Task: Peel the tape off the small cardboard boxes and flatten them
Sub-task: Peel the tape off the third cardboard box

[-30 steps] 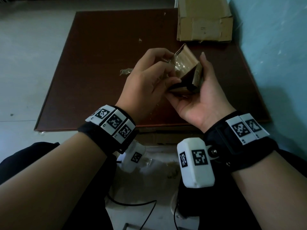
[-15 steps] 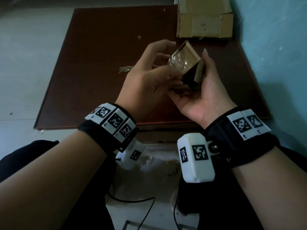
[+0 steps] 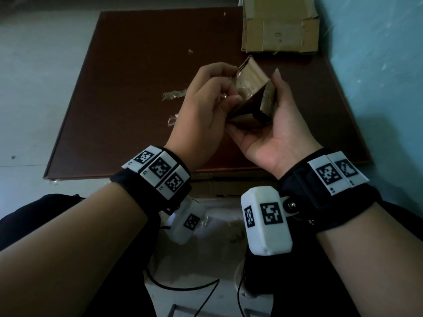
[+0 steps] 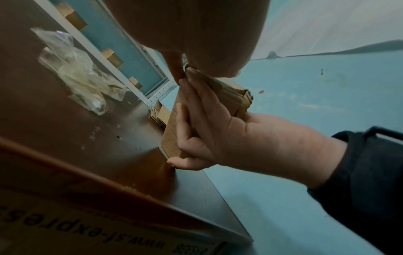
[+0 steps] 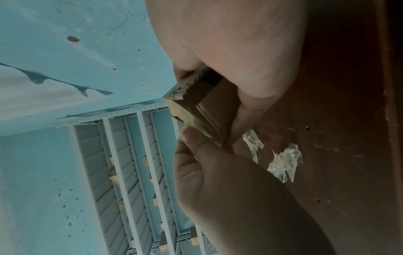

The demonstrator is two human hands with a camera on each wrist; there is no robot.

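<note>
My right hand (image 3: 278, 104) cradles a small cardboard box (image 3: 254, 88) above the brown table (image 3: 128, 65), thumb up its right side and fingers under it. The box's top face is covered with shiny clear tape (image 3: 242, 84). The curled fingers of my left hand (image 3: 229, 88) pinch the tape at the box's upper left edge. In the right wrist view the left thumb (image 5: 191, 138) presses on the taped corner of the box (image 5: 202, 112). The left wrist view shows the right hand (image 4: 209, 124) wrapped round the box (image 4: 231, 96).
Crumpled bits of peeled tape (image 3: 175, 95) lie on the table left of my hands. A larger flattened cardboard box (image 3: 279, 30) sits at the back right corner against the blue wall (image 3: 377, 76). A printed carton (image 4: 87, 233) lies below the table's near edge.
The left fingers, lifted and spread half a second ago, have curled back onto the box's upper left edge. The right hand keeps the box in about the same place.
</note>
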